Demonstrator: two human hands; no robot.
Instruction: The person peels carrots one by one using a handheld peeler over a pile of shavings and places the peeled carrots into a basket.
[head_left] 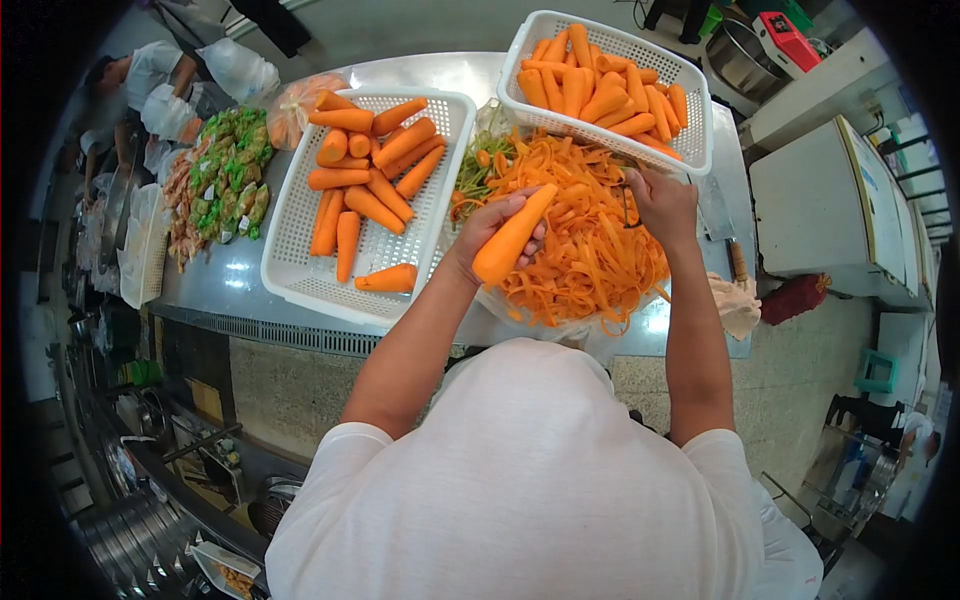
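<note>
Left hand (490, 232) wrapped around a peeled carrot (512, 237), gripping it lengthwise, tip pointing up and away, right over the pile of peelings (590, 250). Right hand (662, 205) closed on a dark-handled peeler (627, 203), also above the pile, just right of the carrot, not touching it. Peelings heaped on a clear plastic sheet at the near edge of the steel bench (230, 280).

Relative to the pile:
- left: white basket (300, 225) with about a dozen carrots lying loose, basket edge just beside the pile
- far side: second white basket (690, 140), packed fuller with carrots, near rim overlapping the pile
- behind, between the baskets: some green scraps (480, 165)
- right: knife (722, 225) flat on the bench, crumpled cloth (738, 303) near the bench edge
- well to the left: bagged green vegetables (232, 165), plus an orange mesh bag (300, 105) by the left basket's far corner

Another person (150, 72) at the far left end of the bench.
</note>
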